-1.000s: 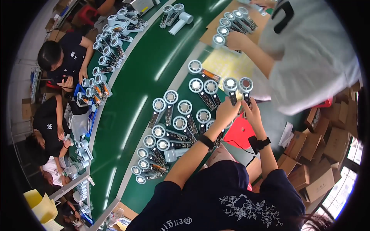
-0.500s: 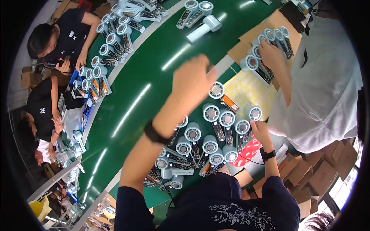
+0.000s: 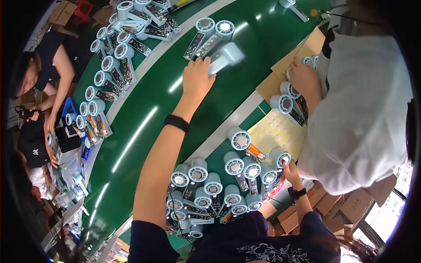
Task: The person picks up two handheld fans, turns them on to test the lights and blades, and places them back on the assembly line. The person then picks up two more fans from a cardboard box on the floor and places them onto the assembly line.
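Observation:
My left hand (image 3: 198, 78) reaches over the green conveyor belt, fingers and thumb closed around the handle end of a light blue handheld fan (image 3: 230, 56). The smooth handle side of this fan faces up, and it is slightly blurred. Just beyond lie two fans (image 3: 215, 33) with circuit boards showing in their open handles. At the near bench, my right hand (image 3: 291, 172) grips another fan (image 3: 280, 158) by its round head, thumb on the face. Beside it, several open-handled fans (image 3: 234, 165) stand head up in a cluster. One fan (image 3: 241, 139) shows an orange part in its handle.
A yellow dotted sheet (image 3: 276, 133) lies at the bench's right. A co-worker in grey (image 3: 364, 109) handles fans on cardboard there. Across the belt (image 3: 136, 131), other people work by rows of fans (image 3: 109, 65). Cardboard boxes (image 3: 346, 208) are stacked at lower right.
My left hand has moved up and left from above the bench to the fan on the belt and closed on its handle. My right hand stays at its fan. The whole view has shifted.

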Demonstrator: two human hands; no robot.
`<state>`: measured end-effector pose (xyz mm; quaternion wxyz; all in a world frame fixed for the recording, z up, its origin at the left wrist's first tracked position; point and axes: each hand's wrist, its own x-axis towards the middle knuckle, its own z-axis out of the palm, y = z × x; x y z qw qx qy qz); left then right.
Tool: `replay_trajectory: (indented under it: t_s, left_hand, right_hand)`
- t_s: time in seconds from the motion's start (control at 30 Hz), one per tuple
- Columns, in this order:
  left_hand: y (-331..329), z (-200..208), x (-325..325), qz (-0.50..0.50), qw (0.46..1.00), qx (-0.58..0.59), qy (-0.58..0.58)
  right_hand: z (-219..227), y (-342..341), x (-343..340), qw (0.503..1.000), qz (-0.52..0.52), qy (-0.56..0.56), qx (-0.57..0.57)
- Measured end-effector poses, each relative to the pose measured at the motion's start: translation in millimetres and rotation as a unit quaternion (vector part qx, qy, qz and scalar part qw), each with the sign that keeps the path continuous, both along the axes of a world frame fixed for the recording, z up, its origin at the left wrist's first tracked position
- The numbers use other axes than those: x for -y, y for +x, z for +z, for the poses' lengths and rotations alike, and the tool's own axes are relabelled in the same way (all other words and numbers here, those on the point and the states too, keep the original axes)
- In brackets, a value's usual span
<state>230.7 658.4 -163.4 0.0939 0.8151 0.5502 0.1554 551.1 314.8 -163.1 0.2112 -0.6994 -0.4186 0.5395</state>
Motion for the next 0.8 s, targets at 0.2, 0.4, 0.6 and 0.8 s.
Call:
replay_trajectory:
  t_s: [0.2,0.4,0.6,0.8]
  left_hand:
    - [-3,-1,14,-0.042,0.999,-0.001,-0.020]
    - [-2,8,14,-0.026,0.979,0.160,-0.123]
    - [-14,7,44,-0.033,0.975,0.038,-0.218]
    - [-47,68,135,0.039,0.897,0.222,-0.380]
  right_hand:
    - [1,-16,-8,0.996,-0.078,0.031,-0.024]
    - [-14,-3,5,0.998,-0.055,-0.009,-0.003]
    - [9,-17,-18,0.999,-0.037,-0.030,-0.016]
    - [51,-22,-12,0.905,0.250,0.066,0.337]
